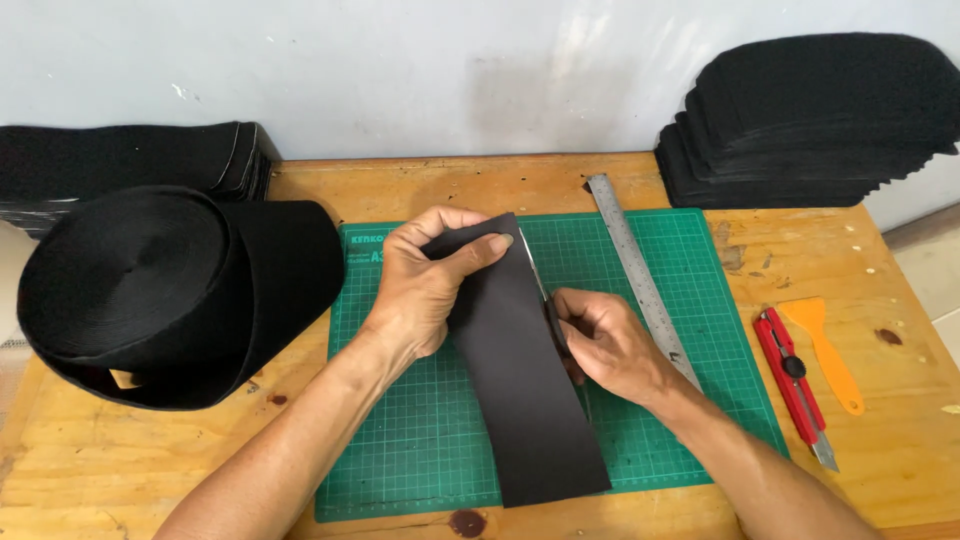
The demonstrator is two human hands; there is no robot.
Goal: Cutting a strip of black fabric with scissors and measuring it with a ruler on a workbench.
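Here the black strip (525, 390) lies lengthwise on the green cutting mat (420, 440) at the desk's centre. The left hand (425, 285) pinches the strip's 12 o'clock end between thumb and fingers. The right hand (605, 340), curled shut at the strip's 3 o'clock edge, grips something thin and metallic. A steel ruler (640, 275) lies just beside it, toward 1 o'clock.

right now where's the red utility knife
In the head view, the red utility knife lies on the wooden table, right of the green cutting mat, beside an orange scraper.
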